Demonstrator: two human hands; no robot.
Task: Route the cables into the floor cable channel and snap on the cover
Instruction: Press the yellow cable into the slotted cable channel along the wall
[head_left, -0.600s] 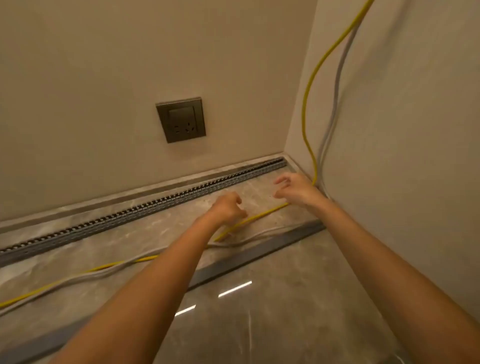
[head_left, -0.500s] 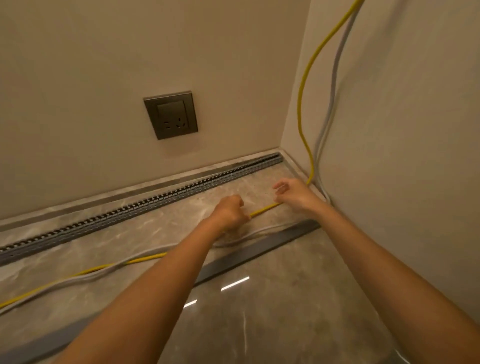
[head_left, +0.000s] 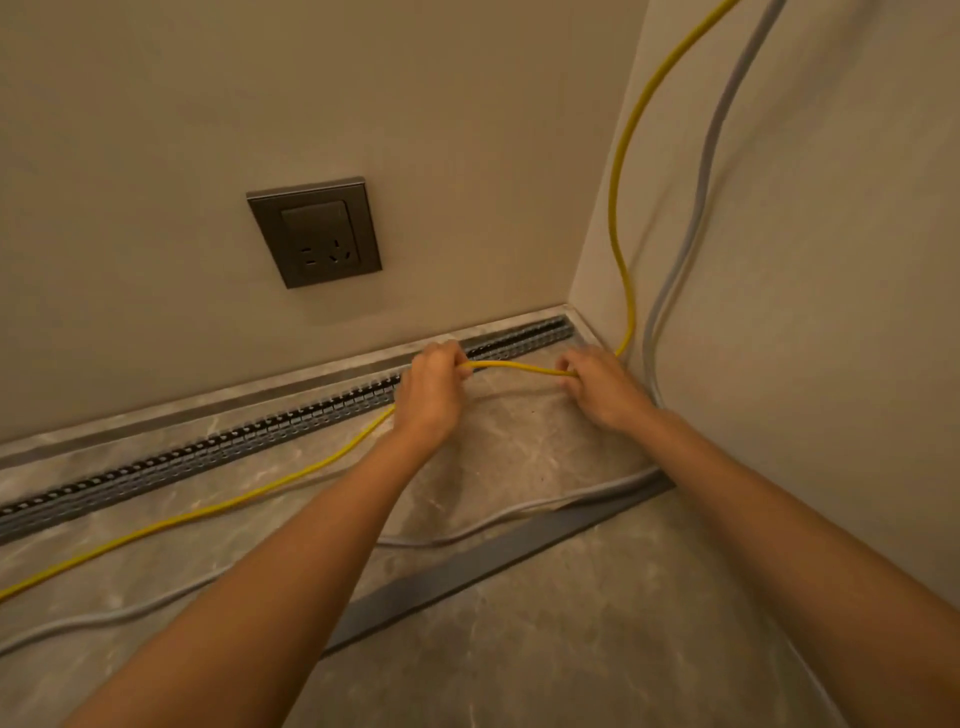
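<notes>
Yellow cable (head_left: 519, 368) between the fingers of both hands. Grey cable (head_left: 519, 512) below them. Channel (head_left: 208, 457): grey, black toothed slot pattern. Cover strip (head_left: 467, 574): plain grey. Floor (head_left: 571, 649): grey-brown marble veining. Socket (head_left: 315, 232): dark grey. Walls (head_left: 156, 104): beige.

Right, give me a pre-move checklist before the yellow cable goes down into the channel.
1. Left hand gripping yellow cable: ok.
2. Right hand gripping the same span: ok.
3. Span lined up over channel: not ok, it hangs just in front of it.
4. Channel slot open, no cover on: ok.
5. Grey cable routed: not ok, loose on the floor.
6. Cover strip within reach: ok, lying on the floor beside the grey cable.
</notes>
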